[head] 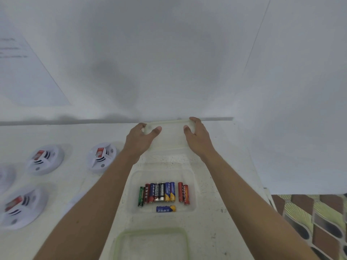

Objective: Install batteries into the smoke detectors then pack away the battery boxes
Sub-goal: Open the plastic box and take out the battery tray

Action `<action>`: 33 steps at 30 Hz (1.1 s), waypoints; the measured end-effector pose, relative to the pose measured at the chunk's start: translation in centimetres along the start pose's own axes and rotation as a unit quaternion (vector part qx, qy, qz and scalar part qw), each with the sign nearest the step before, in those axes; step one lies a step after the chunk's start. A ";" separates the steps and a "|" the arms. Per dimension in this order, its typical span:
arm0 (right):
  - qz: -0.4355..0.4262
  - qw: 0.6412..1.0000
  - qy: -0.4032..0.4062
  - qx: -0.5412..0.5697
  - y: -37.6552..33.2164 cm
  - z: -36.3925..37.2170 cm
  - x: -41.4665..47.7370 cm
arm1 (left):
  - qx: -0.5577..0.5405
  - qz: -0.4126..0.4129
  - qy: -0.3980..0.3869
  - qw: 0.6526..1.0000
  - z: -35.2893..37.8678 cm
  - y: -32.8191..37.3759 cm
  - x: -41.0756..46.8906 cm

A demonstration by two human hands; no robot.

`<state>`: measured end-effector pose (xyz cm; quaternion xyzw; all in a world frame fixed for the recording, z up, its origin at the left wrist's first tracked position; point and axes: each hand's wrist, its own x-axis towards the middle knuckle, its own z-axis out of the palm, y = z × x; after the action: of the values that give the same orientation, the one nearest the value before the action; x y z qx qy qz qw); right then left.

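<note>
A clear plastic box sits at the far edge of the white table, against the wall. My left hand grips its left end and my right hand grips its right end, thumbs on top. Nearer to me, an open clear box holds several AA batteries in a row, with one blue battery lying crosswise in front. A clear lid with a green rim lies closest to me. White smoke detectors lie on the left.
The white table ends at the right, where a patterned floor shows. A white wall rises right behind the far box. A sheet of paper hangs on the wall at the left. Part of another detector shows at the left edge.
</note>
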<state>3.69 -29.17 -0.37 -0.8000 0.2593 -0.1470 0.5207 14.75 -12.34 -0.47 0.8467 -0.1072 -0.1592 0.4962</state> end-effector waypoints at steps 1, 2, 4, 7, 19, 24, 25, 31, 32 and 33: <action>-0.001 1.000 -0.002 0.000 0.0 0.0 0.0 | 0.020 0.006 0.014 1.000 0.0 0.1 -0.1; -0.002 1.000 -0.005 0.000 -0.1 -0.1 0.1 | 0.042 0.014 0.023 0.999 0.1 0.1 -0.2; -0.001 1.000 -0.014 0.002 -0.2 -0.3 0.2 | 0.072 0.050 0.026 0.996 0.0 0.1 0.0; -0.006 0.999 -0.042 -0.001 -0.4 -0.6 0.2 | 0.115 0.138 -0.007 0.984 -0.4 0.5 0.2; 0.026 0.999 0.012 0.027 -0.3 0.9 0.3 | 0.272 0.064 0.062 0.958 0.4 1.6 -0.5; 0.041 0.996 -0.053 0.061 -0.4 1.7 0.0 | 0.151 0.023 0.002 0.988 0.7 1.2 0.0; 0.038 0.996 -0.053 0.060 -0.5 1.8 0.0 | 0.125 0.016 -0.013 0.992 0.7 1.1 0.2; 0.028 0.997 -0.050 0.056 -0.8 1.8 -0.1 | 0.005 0.001 -0.038 0.999 0.8 0.2 0.9; 0.030 0.997 -0.052 0.056 -0.8 1.7 -0.1 | -0.032 0.000 -0.046 0.998 0.9 0.1 0.8; 0.032 0.996 -0.052 0.057 -0.7 1.7 -0.1 | -0.064 -0.006 -0.054 0.996 0.9 0.2 0.6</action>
<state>4.69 -27.58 -0.44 -0.7667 0.2484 -0.1030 0.5829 14.96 -13.40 -0.84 0.8042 -0.1180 -0.2142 0.5417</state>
